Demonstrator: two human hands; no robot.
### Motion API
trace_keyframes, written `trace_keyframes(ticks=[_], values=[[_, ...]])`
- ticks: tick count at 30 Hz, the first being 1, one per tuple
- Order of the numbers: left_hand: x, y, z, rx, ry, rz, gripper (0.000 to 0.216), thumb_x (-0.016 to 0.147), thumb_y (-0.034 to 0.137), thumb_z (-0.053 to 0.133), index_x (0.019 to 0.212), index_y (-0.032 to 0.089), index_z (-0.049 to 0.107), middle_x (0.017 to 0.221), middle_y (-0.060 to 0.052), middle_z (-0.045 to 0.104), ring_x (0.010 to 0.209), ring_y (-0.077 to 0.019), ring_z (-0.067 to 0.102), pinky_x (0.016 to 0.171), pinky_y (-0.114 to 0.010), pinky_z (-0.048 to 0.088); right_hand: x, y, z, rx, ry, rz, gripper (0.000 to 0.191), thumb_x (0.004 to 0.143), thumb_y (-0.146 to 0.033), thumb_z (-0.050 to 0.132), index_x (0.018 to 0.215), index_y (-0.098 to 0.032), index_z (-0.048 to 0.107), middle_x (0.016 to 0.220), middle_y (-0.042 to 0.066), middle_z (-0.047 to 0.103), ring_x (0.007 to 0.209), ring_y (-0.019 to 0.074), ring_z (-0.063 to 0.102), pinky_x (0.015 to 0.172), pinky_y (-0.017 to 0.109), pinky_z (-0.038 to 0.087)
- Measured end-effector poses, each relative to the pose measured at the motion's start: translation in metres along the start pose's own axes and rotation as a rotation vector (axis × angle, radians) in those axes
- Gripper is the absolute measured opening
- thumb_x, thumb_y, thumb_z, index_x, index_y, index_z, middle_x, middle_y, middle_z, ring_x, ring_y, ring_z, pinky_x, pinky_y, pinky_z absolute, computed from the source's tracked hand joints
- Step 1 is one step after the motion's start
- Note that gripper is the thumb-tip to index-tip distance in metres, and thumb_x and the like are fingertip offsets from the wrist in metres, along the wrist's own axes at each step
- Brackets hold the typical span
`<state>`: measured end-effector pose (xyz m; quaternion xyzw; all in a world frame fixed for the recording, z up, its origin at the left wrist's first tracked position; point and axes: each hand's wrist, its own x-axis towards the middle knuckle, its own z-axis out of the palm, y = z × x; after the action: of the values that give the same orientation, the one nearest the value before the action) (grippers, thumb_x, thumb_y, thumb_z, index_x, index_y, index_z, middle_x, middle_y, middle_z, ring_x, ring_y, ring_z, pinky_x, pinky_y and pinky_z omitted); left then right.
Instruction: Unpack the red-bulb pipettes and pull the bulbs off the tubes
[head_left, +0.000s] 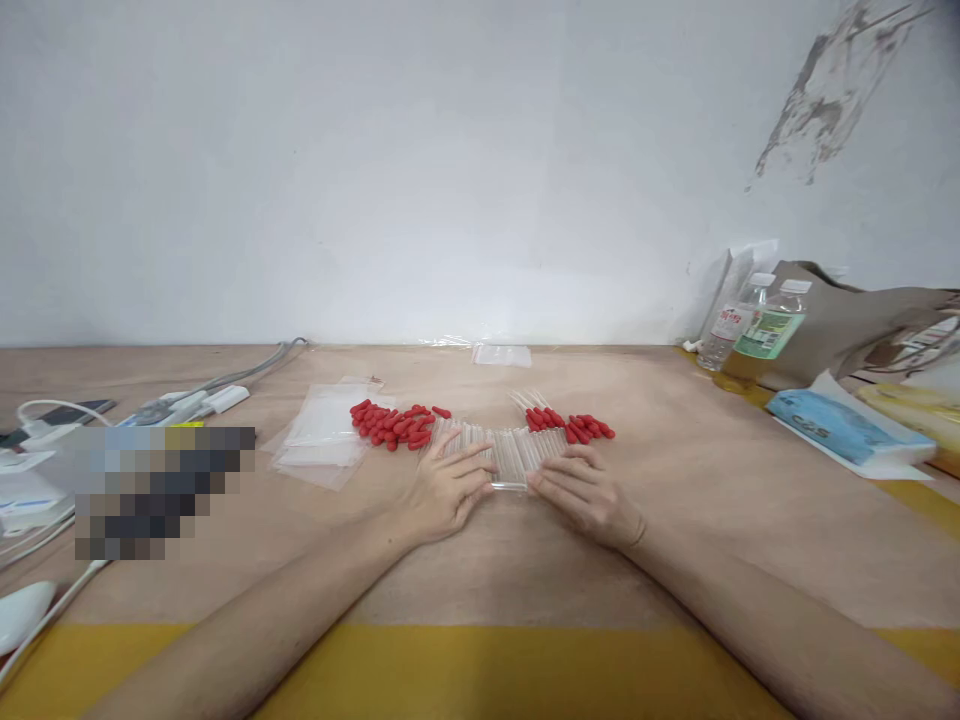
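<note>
Several thin clear tubes (508,452) lie side by side on the table, their far ends toward the wall. Crosswise at their near ends is one more clear tube (509,487). My left hand (450,485) rests over the left side of the row, its thumb and fingertips closed at the crosswise tube's left end. From the other side, my right hand (589,492) has its fingertips together at the right end. Red rubber-like bulbs (391,425) are heaped beyond my left hand. A smaller group of red bulbs (577,425) lies behind my right hand, beside some thin clear pieces (527,398).
Flat clear plastic bags (322,430) lie left of the bulbs; a small bag (502,355) is by the wall. Cables and chargers (180,405) crowd the left. Two bottles (769,335) and a blue tissue pack (847,425) stand right.
</note>
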<state>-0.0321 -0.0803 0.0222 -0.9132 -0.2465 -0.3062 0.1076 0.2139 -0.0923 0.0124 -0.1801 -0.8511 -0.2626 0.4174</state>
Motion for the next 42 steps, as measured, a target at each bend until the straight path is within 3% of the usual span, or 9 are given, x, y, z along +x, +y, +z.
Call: trace_keyframes(ticks=[4,7,12,17,23,31,36,42], values=[[-0.006,-0.015,0.004,0.026,0.108,-0.224,0.018,0.087,0.023,0.044,0.083,0.017,0.060,0.082,-0.003,0.061,0.084,-0.0159,0.055,0.079,-0.032,0.043,-0.014,0.033,-0.008,-0.112,0.095,0.419,0.014,0.077,-0.019,0.060,0.089,-0.023,0.065,0.074,0.001,0.068,0.067,0.0137,0.059,0.069,0.030,0.042],[-0.002,-0.019,0.013,-0.006,0.164,-0.294,0.022,0.088,0.023,0.041,0.091,0.016,0.061,0.074,-0.003,0.051,0.069,-0.0123,0.050,0.063,-0.023,0.044,-0.021,0.057,-0.008,0.008,0.110,0.733,0.017,0.081,-0.027,0.054,0.089,-0.019,0.066,0.078,0.005,0.066,0.069,0.0146,0.058,0.064,0.028,0.044],[0.008,-0.020,0.033,-0.018,0.156,-0.262,0.030,0.085,0.014,0.038,0.108,0.017,0.056,0.084,-0.006,0.049,0.075,-0.0137,0.051,0.066,-0.025,0.046,-0.030,0.080,-0.004,0.034,0.076,1.063,0.028,0.078,-0.029,0.049,0.097,-0.016,0.066,0.076,0.006,0.059,0.066,0.0155,0.054,0.062,0.030,0.045],[0.009,-0.019,0.036,-0.010,0.147,-0.181,0.031,0.086,0.014,0.039,0.114,0.018,0.050,0.092,-0.007,0.056,0.082,-0.0151,0.054,0.072,-0.028,0.048,-0.049,0.102,0.003,0.167,0.071,1.358,0.035,0.066,-0.022,0.055,0.100,-0.012,0.059,0.079,0.006,0.061,0.062,0.0135,0.055,0.059,0.028,0.046],[0.011,-0.009,0.030,-0.101,0.015,-0.096,0.032,0.085,0.017,0.041,0.116,0.014,0.047,0.092,-0.008,0.060,0.087,-0.0170,0.055,0.078,-0.030,0.048,-0.057,0.113,0.004,0.253,0.082,1.424,0.023,0.064,-0.033,0.061,0.079,-0.016,0.059,0.073,0.006,0.064,0.060,0.0141,0.059,0.053,0.024,0.047],[0.012,-0.005,0.018,-0.137,-0.142,-0.148,0.048,0.081,0.043,0.050,0.121,0.019,0.048,0.117,-0.009,0.056,0.113,-0.0234,0.045,0.097,-0.041,0.037,-0.066,0.116,0.007,0.247,-0.030,1.471,0.033,0.063,-0.044,0.062,0.079,-0.014,0.062,0.071,0.007,0.067,0.058,0.0154,0.060,0.050,0.023,0.044],[0.014,-0.007,0.016,-0.148,-0.280,-0.121,0.050,0.082,0.048,0.046,0.126,0.024,0.044,0.131,-0.007,0.046,0.126,-0.0237,0.033,0.103,-0.045,0.027,-0.075,0.122,0.011,0.209,-0.168,1.438,0.030,0.064,-0.044,0.058,0.071,-0.016,0.067,0.064,0.005,0.066,0.059,0.0163,0.059,0.053,0.024,0.042],[0.014,-0.008,0.015,-0.135,-0.354,-0.138,0.051,0.083,0.050,0.042,0.129,0.027,0.040,0.137,-0.005,0.039,0.130,-0.0231,0.026,0.106,-0.047,0.018,-0.079,0.124,0.011,0.107,-0.201,1.417,0.039,0.074,-0.047,0.044,0.080,-0.016,0.066,0.074,0.006,0.068,0.066,0.0174,0.060,0.057,0.025,0.041]])
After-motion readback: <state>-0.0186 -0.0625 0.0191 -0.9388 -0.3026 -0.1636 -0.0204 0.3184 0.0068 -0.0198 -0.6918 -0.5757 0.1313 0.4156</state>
